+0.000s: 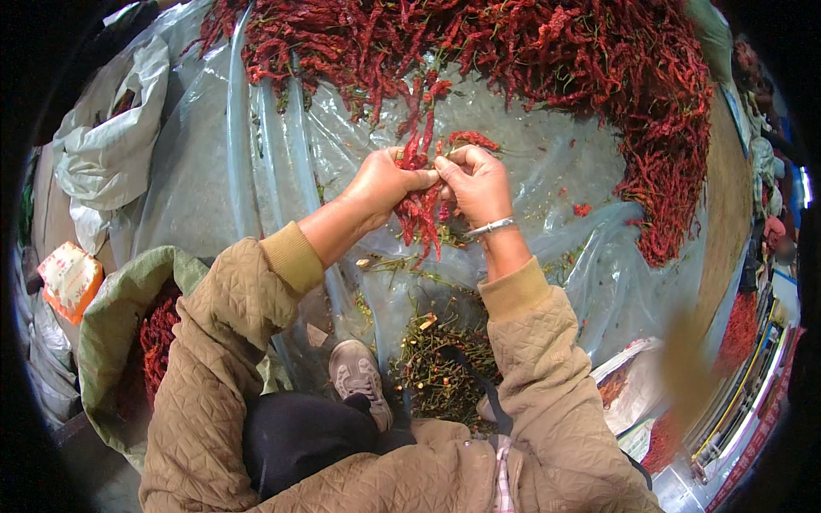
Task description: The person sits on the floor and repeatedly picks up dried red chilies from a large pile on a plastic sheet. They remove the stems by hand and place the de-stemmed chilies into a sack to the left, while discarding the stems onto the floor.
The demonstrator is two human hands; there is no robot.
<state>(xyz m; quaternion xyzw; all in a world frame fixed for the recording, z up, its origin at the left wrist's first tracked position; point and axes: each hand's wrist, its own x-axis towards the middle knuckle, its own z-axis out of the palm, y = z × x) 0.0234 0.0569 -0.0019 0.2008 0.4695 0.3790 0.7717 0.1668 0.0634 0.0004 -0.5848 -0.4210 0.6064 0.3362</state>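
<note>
My left hand (387, 179) is closed around a small bunch of dried red chili peppers (420, 218), which hang out below and above its fingers. My right hand (478, 183), with a silver bangle at the wrist, meets it at the bunch; its thumb and forefinger pinch at a pepper's stem end, though the exact grip is partly hidden. One loose dried chili (474, 138) lies just beyond the right hand. Past both hands a large heap of dried red chilies (545, 51) spreads over clear plastic sheeting (551, 167) and curves down the right side.
Green stem scraps (442, 365) lie piled between my feet, beside a shoe (360, 378). At left stand a green woven sack (106, 346) holding chilies, a white sack (109, 160) and an orange-and-white packet (69, 281). A white bag (635, 391) sits at lower right.
</note>
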